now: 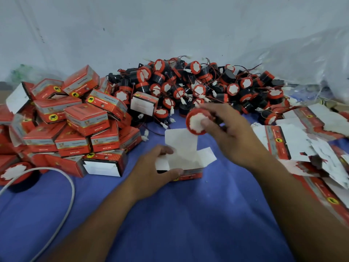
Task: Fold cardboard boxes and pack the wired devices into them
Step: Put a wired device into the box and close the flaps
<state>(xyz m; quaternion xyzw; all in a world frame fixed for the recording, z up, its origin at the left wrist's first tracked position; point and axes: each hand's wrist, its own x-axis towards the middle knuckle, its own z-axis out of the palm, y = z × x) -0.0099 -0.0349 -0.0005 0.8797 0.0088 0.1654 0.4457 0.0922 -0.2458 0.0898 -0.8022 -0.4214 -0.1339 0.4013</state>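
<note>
1. Looking down from head height onto a blue cloth (179,224).
2. Steadying an open box (186,163) at centre with the left hand (151,167): thumb curled over the near wall, fingers pinching a white flap on the far side. Resting on the cloth, top flaps spread, opening upward.
3. Carrying one wired device (195,121) in the right hand (232,133): fingers wrapped round its red rim, thumb on the white face. Hovering just above the box's far flap, not yet inside.
4. Cannot tell where its wire hangs.
5. Likely best done so: keep the flaps pinned back, lower the device squarely into the cavity, tuck wire and plug in beside it so nothing catches under the lid.
6. Behind, a heap of devices (198,86); at left, stacked filled boxes (75,120); at right, flat cartons (302,140).
</note>
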